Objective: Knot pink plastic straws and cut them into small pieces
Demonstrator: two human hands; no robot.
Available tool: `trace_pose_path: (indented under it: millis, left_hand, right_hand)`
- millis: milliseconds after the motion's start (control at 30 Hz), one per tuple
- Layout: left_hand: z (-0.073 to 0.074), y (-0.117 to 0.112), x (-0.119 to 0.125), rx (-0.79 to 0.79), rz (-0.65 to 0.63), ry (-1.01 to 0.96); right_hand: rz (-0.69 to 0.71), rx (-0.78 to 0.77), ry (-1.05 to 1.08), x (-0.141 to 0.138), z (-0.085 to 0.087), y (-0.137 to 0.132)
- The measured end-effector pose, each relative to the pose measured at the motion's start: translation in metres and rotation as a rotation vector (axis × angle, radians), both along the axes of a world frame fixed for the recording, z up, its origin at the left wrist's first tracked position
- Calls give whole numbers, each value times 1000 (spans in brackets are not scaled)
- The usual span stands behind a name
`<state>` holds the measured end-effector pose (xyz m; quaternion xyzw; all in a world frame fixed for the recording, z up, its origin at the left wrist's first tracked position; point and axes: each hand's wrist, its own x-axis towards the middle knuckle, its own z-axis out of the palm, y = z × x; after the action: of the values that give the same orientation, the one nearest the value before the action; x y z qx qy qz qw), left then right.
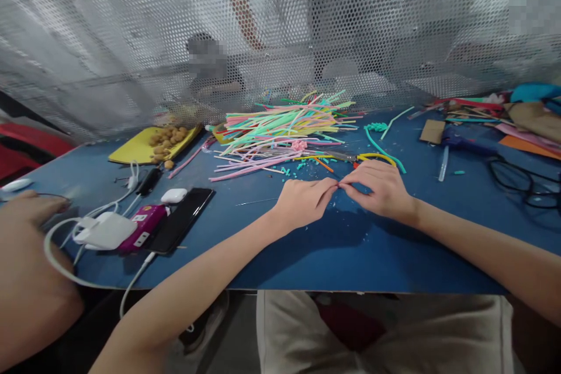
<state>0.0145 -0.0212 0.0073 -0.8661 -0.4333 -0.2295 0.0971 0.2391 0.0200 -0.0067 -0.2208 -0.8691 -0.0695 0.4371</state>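
My left hand [303,203] and my right hand [380,188] meet above the blue table, thumb and fingertips of each pinched together. Between the fingertips is something small and reddish, too small to name. A thin wire [256,202] runs out to the left of my left hand; whether the hand holds it I cannot tell. Just beyond the hands lie scissors [377,156] with yellow handles, partly hidden by my right hand. Short turquoise cut pieces [293,173] and a pink fuzzy curled piece [299,145] are scattered near a large pile of coloured pipe cleaners [284,120].
At left are a black phone [186,219], a purple power strip [141,228], a white charger [107,230] with cables, and a yellow sheet [131,146] bearing brown balls. Another person's arm [30,257] rests there. Eyeglasses [521,181] lie right; a perforated metal screen [280,29] stands behind.
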Motion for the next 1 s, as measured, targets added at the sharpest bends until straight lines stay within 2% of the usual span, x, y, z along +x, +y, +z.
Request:
trace_pose_path:
  millis: [100,200,267,333,400,467,600,767,900,1000]
  left_hand:
    - [1,-1,3,-98,24,-45]
    - [5,0,2,-237,-7,-189]
    - [7,2,-1,-354,-36,-361]
    - [9,5,-5,-474,-57,-569]
    - [8,8,-8,-556,-75,-759]
    - [6,12,-9,-606,-96,-876]
    - [-1,17,-4,-698,-143,-979]
    - [-4,15,0,-802,-189,-1031]
    - [-4,16,-2,-775,-191,-1054]
    - [-4,18,-4,-731,-183,-1050]
  right_hand:
    - [-25,-24,-34,1,2,2]
    - [-40,-174,-134,7,6,10]
    - [-190,-335,-157,17,9,20]
    - [-401,-457,-222,30,8,34]
    - [-575,-491,-314,45,3,49]
    - [-668,-498,-420,57,-5,63]
    - [-598,-496,-587,65,-16,78]
    - [-596,-524,-654,59,-15,84]
    - [-496,-588,-672,63,-9,89]
    - [-561,-593,-671,63,-6,87]
